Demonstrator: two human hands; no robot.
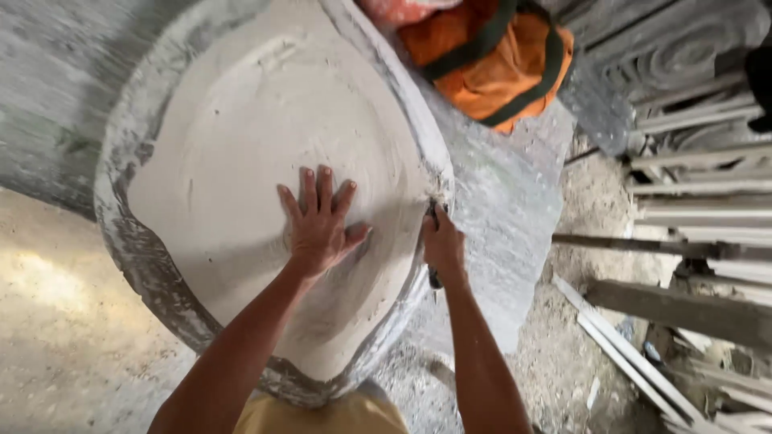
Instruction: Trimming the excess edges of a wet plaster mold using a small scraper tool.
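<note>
Both hands are on the big round mold (241, 161). Left hand (320, 223) lies flat and open on the pale, smooth plaster, fingers spread, near the right side of the dish. Right hand (441, 241) is closed around a small dark tool (434, 277) right at the mold's right rim. What kind of tool it is stays too hidden to tell.

I think the mold is heavy and hard, not soft. Its middle looks smooth and a bit dusty, so a palm may slide there. Its thin rim (141, 257) looks rough and crumbly, so it could chip. The thick rim is the best place to grab, with two hands.

An orange bag (515, 72) sits above the mold, to the right. Pale wooden sticks (700, 193) lie far right of the mold.
</note>
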